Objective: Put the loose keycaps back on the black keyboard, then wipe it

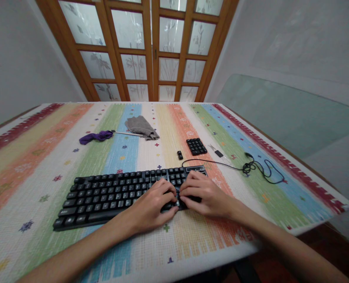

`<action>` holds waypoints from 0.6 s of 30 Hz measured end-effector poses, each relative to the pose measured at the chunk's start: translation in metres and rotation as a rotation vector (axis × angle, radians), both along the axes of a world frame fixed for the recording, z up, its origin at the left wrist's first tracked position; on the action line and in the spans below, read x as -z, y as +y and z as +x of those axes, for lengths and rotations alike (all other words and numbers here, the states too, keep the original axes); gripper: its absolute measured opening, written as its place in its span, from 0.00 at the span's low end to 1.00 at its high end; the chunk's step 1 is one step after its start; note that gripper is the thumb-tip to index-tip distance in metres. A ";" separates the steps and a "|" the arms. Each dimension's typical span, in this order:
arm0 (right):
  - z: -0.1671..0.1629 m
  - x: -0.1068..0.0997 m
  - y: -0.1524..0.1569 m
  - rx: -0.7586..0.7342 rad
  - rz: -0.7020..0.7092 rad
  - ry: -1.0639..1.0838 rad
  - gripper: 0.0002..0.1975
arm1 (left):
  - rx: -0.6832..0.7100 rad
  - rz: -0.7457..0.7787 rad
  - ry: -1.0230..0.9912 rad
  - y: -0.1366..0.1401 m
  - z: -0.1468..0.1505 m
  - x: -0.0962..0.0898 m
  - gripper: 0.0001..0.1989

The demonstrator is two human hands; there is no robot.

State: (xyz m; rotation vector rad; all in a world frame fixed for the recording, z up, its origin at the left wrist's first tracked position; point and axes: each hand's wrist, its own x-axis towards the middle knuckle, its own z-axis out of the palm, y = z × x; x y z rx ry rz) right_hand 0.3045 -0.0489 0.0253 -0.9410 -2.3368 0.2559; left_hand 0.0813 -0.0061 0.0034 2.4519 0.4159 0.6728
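A black computer keyboard (pixel 109 196) lies on the striped tablecloth, its right end partly covered by my hands. My left hand (pixel 156 202) rests at the arrow-key area, fingers bent and drawn together with the thumb at the front edge. Close against it, my right hand (pixel 205 194) curls over the number-pad end. The fingertips of both hands nearly meet there; whatever is between them is hidden. Behind the keyboard sits a block of loose black keycaps (pixel 196 146) in rows. A few more keycaps (pixel 180 155) lie to its left.
A small black-handled tool with thin wire ends (pixel 218 153), like a keycap puller, lies right of the keycaps. The keyboard's black cable (pixel 248 168) is bunched at the right. Farther back are a grey cloth (pixel 140 125) and a thin rod with purple cloth (pixel 96 136).
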 end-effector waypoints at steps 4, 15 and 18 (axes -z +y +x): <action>0.021 -0.013 0.039 0.120 0.091 0.006 0.07 | -0.018 0.020 -0.062 -0.002 -0.001 0.001 0.05; 0.052 0.001 0.136 0.152 -0.064 -0.288 0.15 | -0.089 0.255 -0.034 -0.001 -0.002 -0.002 0.10; 0.052 0.003 0.141 0.138 -0.087 -0.292 0.16 | -0.146 0.250 -0.006 0.005 -0.001 -0.004 0.12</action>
